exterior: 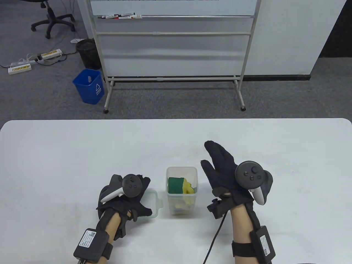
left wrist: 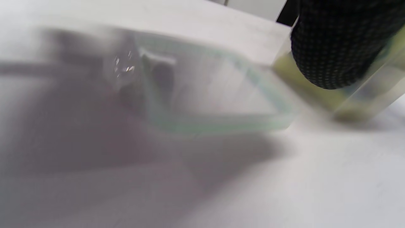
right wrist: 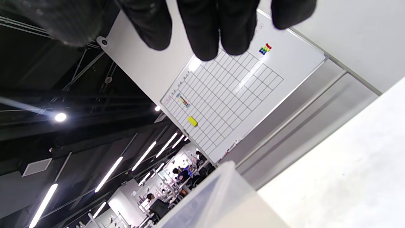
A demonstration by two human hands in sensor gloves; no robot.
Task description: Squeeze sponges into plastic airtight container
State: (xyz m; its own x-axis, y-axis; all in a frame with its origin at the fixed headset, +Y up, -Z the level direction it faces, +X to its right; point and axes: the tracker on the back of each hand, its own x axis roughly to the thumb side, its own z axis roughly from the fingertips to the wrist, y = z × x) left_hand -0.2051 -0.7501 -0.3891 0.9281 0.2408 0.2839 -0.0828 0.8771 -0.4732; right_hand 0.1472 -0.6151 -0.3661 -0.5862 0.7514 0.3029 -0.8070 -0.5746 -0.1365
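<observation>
The left hand point(exterior: 125, 196) in the table view lies over the container lid point(exterior: 152, 202) on the counter point(exterior: 55, 165), fingers curled onto it and apparently gripping its near edge. The right hand point(exterior: 228, 172) is spread flat and holds nothing, just right of the plastic container point(exterior: 182, 191). The container stands upright between the hands, uncovered, with green-and-yellow sponges point(exterior: 180, 187) packed inside, the top one rising to about rim level. In the left wrist view, blurred, the lid point(left wrist: 208, 91) shows as a clear panel with a green seal edge, tilted; one gloved fingertip point(left wrist: 335, 50) hangs at top right before the container point(left wrist: 357, 101). Whether the lid is clear of the counter cannot be told. In the right wrist view the fingers point(right wrist: 205, 28) hang apart and free above the container corner point(right wrist: 215, 196); beyond stands a whiteboard point(right wrist: 227, 101). The sponges should be light, soft and springy, likely to rebound once released. The container is probably light and thin-walled, liable to slide or tip, so it is best held by its side walls. The lid is best handled by its edges.
</observation>
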